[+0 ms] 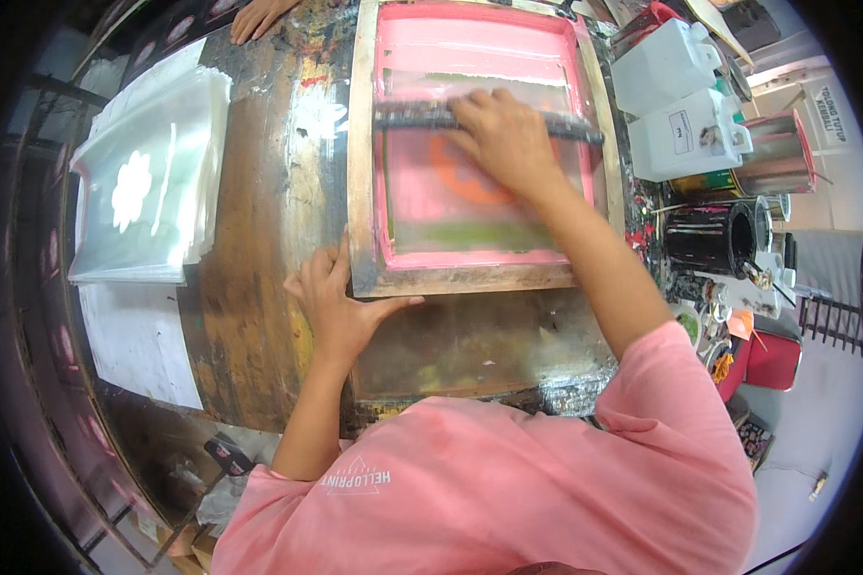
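My right hand is wrapped over a long dark squeegee that spans the screen printing frame from side to side. Pink ink covers much of the mesh, thickest along the far end. Through the mesh, an orange-red round design shows, partly behind my right hand and forearm. At the near left corner of the wooden frame, my left hand is spread. Its thumb lies along the near edge and its index finger points up the left side.
A stack of clear plastic sheets with white marks lies on the stained wooden table at left, over white paper. Another person's hand rests at the far edge. White jugs and ink cans crowd the right.
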### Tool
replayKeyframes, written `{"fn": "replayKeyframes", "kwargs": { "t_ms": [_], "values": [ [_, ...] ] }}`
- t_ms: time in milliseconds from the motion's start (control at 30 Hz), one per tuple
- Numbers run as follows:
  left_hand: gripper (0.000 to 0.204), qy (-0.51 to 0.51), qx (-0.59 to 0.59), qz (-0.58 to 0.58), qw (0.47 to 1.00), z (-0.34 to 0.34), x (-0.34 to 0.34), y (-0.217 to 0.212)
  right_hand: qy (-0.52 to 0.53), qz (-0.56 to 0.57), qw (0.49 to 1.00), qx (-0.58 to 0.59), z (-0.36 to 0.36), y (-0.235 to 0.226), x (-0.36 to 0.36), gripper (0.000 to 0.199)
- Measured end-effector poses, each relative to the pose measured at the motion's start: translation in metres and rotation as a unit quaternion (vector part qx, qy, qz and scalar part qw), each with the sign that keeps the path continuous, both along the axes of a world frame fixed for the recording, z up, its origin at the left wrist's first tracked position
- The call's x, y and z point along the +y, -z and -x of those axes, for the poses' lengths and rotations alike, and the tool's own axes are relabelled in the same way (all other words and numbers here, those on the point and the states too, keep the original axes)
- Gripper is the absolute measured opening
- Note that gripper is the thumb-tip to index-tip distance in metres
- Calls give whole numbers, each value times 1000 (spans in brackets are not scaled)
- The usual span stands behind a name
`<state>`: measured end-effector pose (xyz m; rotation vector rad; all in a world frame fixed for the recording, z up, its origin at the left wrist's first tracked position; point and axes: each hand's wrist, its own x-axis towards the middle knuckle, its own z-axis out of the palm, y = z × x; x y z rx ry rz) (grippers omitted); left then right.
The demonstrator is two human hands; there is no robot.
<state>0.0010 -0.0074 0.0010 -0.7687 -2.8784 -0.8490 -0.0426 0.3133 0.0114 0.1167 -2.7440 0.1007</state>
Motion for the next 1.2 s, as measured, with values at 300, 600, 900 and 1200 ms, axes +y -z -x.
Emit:
{"fn": "replayKeyframes", "kwargs": {
  "t_ms": [300,600,900,1200],
  "values": [
    [96,-11,24,-56,998,-4,-1,1,-60,63,989,-123,77,-60,54,51],
    [107,8,11,-258,966,-10,11,-8,-5,96,984,-150,-128,-105,-65,41],
    [100,69,18,-464,883,31,51,-105,0,-71,964,257,-64,-218,-49,37],
    [112,20,71,195,978,-20,30,-4,46,-33,977,208,-5,-293,-16,63]
  ]
}}
